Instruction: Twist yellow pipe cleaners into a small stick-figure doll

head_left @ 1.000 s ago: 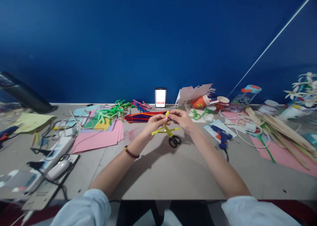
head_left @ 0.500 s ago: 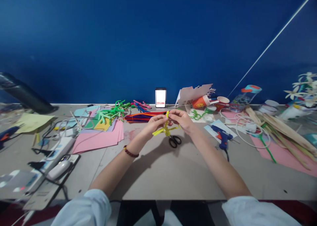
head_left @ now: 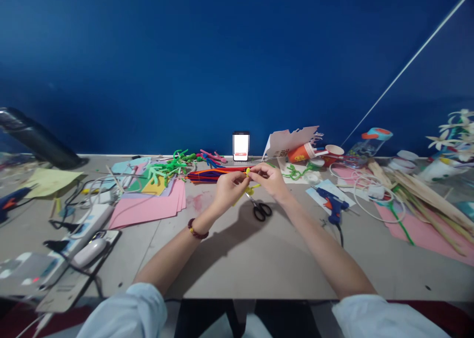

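Observation:
Between my two hands, over the middle of the table, is a yellow pipe cleaner figure [head_left: 250, 190], largely hidden by the fingers. My left hand [head_left: 230, 187] pinches it from the left, and my right hand [head_left: 269, 179] pinches its upper end from the right. The fingertips of both hands nearly meet at the yellow top. Black-handled scissors [head_left: 262, 211] lie on the table just below the hands. Behind the left fingers rests a bundle of red, orange and purple pipe cleaners [head_left: 205, 175].
A lit phone [head_left: 241, 147] stands against the blue wall. Green pipe cleaners [head_left: 166, 170] and pink paper [head_left: 148, 210] lie left, near a power strip [head_left: 79, 234]. On the right are a blue glue gun [head_left: 335, 203], orange paper cups [head_left: 300, 152] and a white cable [head_left: 370, 214].
The yellow figure has turned, so its side arms, earlier spread in view, are now mostly behind my fingers. My left hand has rolled over slightly; both hands keep their pinch.

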Tool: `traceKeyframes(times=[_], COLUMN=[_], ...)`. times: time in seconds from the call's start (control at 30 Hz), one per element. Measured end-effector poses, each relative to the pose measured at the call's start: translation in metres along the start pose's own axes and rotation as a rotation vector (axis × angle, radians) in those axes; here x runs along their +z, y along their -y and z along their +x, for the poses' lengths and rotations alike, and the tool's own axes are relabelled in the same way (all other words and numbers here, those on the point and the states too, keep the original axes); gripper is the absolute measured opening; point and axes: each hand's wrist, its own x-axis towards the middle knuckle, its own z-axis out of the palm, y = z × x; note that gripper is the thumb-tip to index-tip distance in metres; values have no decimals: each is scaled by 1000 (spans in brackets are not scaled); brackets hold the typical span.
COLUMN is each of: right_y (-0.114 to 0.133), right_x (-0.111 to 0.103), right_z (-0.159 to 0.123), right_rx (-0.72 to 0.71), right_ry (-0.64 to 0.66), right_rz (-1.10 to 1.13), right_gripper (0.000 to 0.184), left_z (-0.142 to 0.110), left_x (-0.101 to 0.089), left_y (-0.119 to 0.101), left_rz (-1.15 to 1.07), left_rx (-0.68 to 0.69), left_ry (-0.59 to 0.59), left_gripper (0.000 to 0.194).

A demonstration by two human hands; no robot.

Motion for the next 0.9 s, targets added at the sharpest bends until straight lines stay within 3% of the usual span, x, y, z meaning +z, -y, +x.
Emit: traceKeyframes(times=[0.17,0.5,0.7,0.9], right_y=[1,9,8,2], right_x=[2,2,3,3], right_z=[1,-2,-2,-1], right_rx=[72,405,425,358], right_ry=[17,50,69,25], right_rz=[135,362,440,368], right_gripper=[25,35,32,33], left_z=[-1,-3,-3,-3], left_x=[2,-1,-1,-1], left_y=[-1,-2,-3,-6], left_rz=[-6,103,104,95], left_rx=[11,94,107,85], left_ry=[-2,-1,-2,3], left_gripper=[23,25,23,23])
